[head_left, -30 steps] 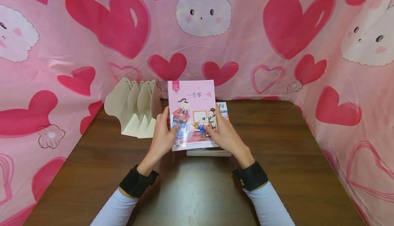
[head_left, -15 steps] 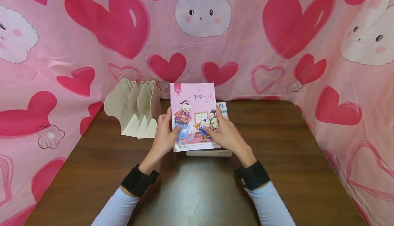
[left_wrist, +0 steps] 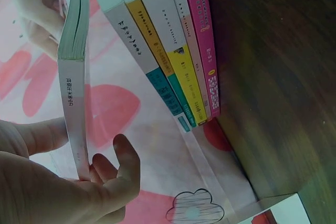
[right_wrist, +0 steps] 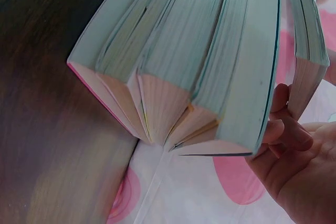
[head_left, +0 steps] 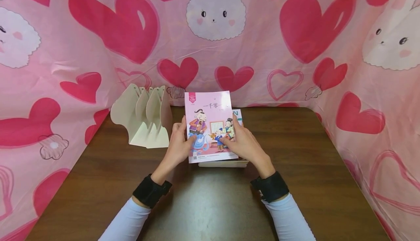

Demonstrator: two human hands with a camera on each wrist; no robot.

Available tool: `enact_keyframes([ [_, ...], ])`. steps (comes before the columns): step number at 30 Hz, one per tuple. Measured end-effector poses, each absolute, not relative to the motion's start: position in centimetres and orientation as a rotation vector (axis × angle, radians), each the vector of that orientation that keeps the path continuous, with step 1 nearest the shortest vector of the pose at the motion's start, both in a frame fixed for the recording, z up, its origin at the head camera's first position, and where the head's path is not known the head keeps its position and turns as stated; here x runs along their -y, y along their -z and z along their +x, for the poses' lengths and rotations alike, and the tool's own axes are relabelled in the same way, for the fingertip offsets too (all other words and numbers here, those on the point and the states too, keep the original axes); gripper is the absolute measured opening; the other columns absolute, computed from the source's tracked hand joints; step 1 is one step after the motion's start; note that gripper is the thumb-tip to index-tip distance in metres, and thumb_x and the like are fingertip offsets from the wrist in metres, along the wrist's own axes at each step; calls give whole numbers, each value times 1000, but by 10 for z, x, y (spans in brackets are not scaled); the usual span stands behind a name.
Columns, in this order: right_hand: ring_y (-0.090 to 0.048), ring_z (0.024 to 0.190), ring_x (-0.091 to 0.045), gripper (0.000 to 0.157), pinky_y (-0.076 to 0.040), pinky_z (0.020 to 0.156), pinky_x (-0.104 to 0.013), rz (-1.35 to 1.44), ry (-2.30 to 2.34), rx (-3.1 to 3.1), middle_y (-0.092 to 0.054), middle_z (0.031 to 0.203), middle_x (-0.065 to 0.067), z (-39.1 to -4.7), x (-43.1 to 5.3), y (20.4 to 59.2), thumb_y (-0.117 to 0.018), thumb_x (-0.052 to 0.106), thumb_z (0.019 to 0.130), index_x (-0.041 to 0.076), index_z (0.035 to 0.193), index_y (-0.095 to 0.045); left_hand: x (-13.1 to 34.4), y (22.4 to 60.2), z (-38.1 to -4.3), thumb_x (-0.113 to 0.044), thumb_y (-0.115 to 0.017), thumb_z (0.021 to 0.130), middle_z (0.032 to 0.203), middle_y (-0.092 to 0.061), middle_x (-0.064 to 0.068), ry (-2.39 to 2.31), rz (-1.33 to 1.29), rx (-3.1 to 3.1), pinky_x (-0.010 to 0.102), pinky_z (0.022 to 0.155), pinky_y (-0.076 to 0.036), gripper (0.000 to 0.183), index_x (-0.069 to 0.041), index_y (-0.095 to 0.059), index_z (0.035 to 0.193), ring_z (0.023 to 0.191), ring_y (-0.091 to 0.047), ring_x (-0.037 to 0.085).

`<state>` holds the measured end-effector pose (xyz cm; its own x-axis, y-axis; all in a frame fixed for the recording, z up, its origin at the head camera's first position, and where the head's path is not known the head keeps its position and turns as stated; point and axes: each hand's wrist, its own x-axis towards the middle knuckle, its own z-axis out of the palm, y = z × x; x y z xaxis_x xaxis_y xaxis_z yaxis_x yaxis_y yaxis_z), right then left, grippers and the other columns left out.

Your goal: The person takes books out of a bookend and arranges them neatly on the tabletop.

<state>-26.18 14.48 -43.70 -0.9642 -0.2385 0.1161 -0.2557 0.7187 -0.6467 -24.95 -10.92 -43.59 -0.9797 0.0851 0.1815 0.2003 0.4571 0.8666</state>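
A pink paperback book (head_left: 210, 131) with cartoon figures on its cover is held up, slightly tilted, in front of me. My left hand (head_left: 178, 144) grips its left edge, thumb on the cover and fingers behind. On the opposite edge, my right hand (head_left: 248, 144) pinches it the same way. Beneath and behind it lies a stack of books (head_left: 223, 164), mostly hidden in the head view. The left wrist view shows the held book's white spine (left_wrist: 76, 111) apart from the stack's coloured spines (left_wrist: 173, 51). In the right wrist view, right-hand fingers (right_wrist: 294, 132) lie between book and stack.
A cream book rack (head_left: 144, 124) with curved dividers stands on the brown wooden table (head_left: 203, 204), left of the books. Pink cloth (head_left: 210, 47) printed with hearts and rabbits hangs around the back and sides.
Both hands have brought the pink book slightly to the right and lower in the head view, keeping their grip. The stack and the rack have stayed in place.
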Motion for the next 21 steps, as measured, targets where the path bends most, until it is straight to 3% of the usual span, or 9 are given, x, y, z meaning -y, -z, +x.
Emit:
enact_keyframes([
  [12, -62, 119, -33, 105, -52, 101, -58, 400, -1088, 2934, -61, 140, -22, -261, -152, 432, -81, 42, 91, 2, 167, -20, 100, 440, -251, -5, -69, 100, 139, -41, 23, 1577, -230, 2591, 45, 98, -47, 83, 0, -18, 166, 116, -49, 35],
  [21, -64, 117, -32, 104, -53, 99, -56, 403, -1045, 2968, -61, 140, -24, -262, -155, 433, -80, 43, 91, -3, 164, -22, 98, 444, -254, -5, -69, 100, 137, -42, 25, 1551, -269, 2619, 43, 91, -45, 82, 3, -19, 165, 110, -51, 34],
])
